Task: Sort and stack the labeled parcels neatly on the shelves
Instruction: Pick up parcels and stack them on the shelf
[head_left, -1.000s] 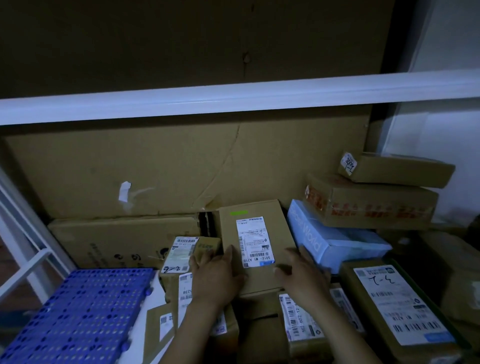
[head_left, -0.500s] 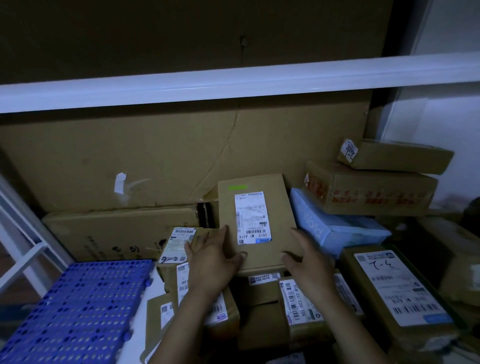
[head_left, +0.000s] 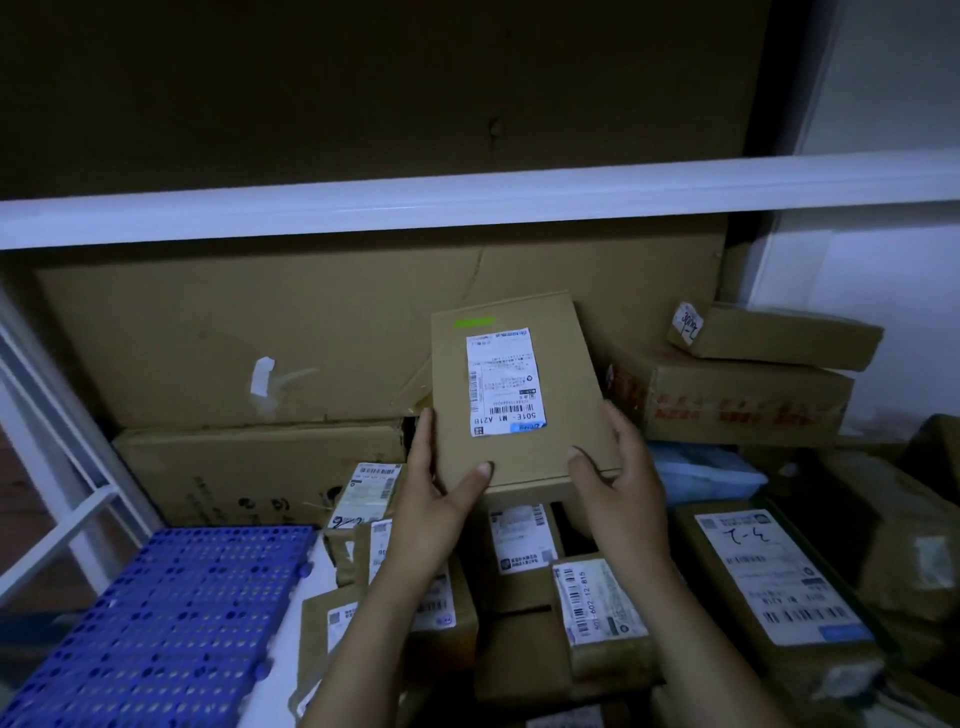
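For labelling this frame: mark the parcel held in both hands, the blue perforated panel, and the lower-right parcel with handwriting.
Held parcel (head_left: 506, 384): head view, on its white label.
Blue perforated panel (head_left: 171, 623): head view, top face centre.
Lower-right parcel (head_left: 779, 577): head view, on its printed label.

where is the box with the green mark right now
In the head view the box is centre, held up between the left hand and the right hand, below the white shelf edge and just left of the stacked brown boxes.
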